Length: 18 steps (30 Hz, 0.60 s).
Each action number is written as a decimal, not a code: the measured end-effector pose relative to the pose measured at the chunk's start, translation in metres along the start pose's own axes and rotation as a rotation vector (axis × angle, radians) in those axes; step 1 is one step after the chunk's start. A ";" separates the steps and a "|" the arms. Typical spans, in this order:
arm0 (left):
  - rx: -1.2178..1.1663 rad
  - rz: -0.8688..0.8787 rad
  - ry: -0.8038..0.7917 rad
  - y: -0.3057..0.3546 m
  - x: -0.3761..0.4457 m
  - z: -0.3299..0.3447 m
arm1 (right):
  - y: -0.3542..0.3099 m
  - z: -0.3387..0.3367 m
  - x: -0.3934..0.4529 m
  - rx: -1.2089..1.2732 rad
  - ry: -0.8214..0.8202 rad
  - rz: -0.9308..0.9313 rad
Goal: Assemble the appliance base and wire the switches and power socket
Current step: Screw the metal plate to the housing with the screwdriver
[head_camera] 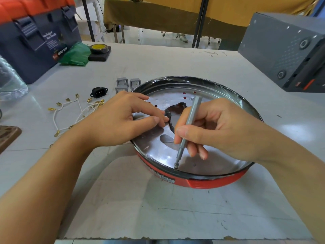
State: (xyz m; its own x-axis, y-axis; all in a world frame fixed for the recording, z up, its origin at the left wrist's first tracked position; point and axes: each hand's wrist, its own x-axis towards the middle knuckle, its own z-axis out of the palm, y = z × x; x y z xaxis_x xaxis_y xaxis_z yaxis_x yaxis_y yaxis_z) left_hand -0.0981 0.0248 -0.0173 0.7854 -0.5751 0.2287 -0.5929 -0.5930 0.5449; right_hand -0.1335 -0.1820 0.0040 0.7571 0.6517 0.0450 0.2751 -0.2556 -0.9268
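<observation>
A round red appliance base (202, 182) with a shiny metal plate (158, 152) inside lies on the table. My right hand (214, 124) grips a slim grey screwdriver (190, 124) like a pen, its tip on a small screw (175, 166) at the plate's near edge. My left hand (119, 118) rests flat on the plate's left side, fingers spread beside a black-edged cutout (175, 110). Left of the base lie three grey rocker switches (128, 84), a black power socket (98, 92) and white wires with brass terminals (73, 110).
A dark toolbox with an orange lid (35, 32) stands at the back left, beside a green bag (75, 53) and a tape roll (99, 48). A grey metal box (284, 50) sits at the back right. A clear plastic container (10, 81) is at the left edge.
</observation>
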 end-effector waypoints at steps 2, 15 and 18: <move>0.004 0.000 -0.002 0.000 0.000 0.000 | 0.000 0.000 0.000 -0.022 -0.010 0.003; 0.004 -0.011 0.038 0.002 -0.002 0.001 | -0.020 -0.014 0.004 -0.318 -0.100 -0.028; 0.006 -0.012 0.026 0.003 -0.001 0.000 | -0.032 -0.020 0.008 -0.396 -0.170 -0.013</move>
State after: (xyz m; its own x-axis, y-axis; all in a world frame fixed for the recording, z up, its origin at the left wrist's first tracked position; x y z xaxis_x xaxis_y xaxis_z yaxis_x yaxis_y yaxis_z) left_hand -0.1005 0.0239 -0.0158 0.7969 -0.5530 0.2432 -0.5843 -0.6033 0.5428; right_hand -0.1240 -0.1830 0.0412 0.6530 0.7565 -0.0371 0.5152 -0.4795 -0.7104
